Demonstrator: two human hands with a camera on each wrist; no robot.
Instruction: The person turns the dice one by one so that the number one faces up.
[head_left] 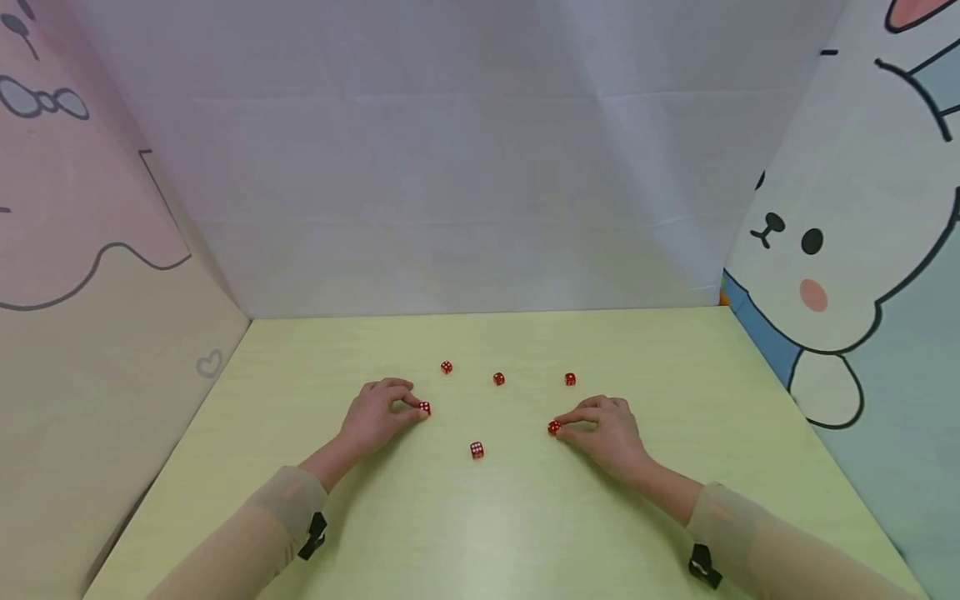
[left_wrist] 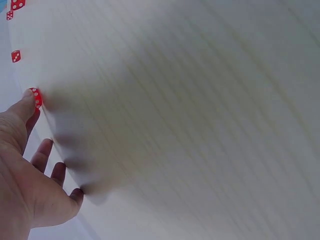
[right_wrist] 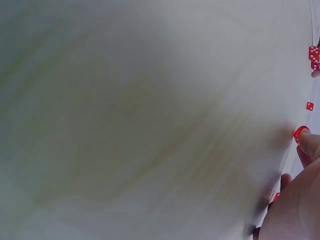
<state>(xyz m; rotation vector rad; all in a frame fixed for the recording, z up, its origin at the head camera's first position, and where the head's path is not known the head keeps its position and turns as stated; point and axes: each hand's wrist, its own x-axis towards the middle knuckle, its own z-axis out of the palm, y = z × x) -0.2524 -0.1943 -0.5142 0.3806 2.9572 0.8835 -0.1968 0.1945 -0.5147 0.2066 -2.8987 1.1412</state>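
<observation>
My left hand [head_left: 381,414] pinches a red die with white pips [head_left: 425,408] between thumb and index finger, close over the table. In the left wrist view that die [left_wrist: 36,98] shows at the thumb tip, while the other fingers spread out below. On the right, my other hand [head_left: 606,435] holds a second red die [head_left: 554,427] in a thumb-and-finger pinch. The right wrist view shows this die [right_wrist: 300,134] partly covered by the thumb. Between the two hands, nearer to me, lies another red die [head_left: 477,450] with six pips on top.
Farther back, three more red dice lie in a loose row: a left one [head_left: 446,367], a middle one [head_left: 498,379] and a right one [head_left: 570,379]. The pale yellow table [head_left: 480,533] ends at a white back panel [head_left: 480,208], with cartoon-printed panels on both sides.
</observation>
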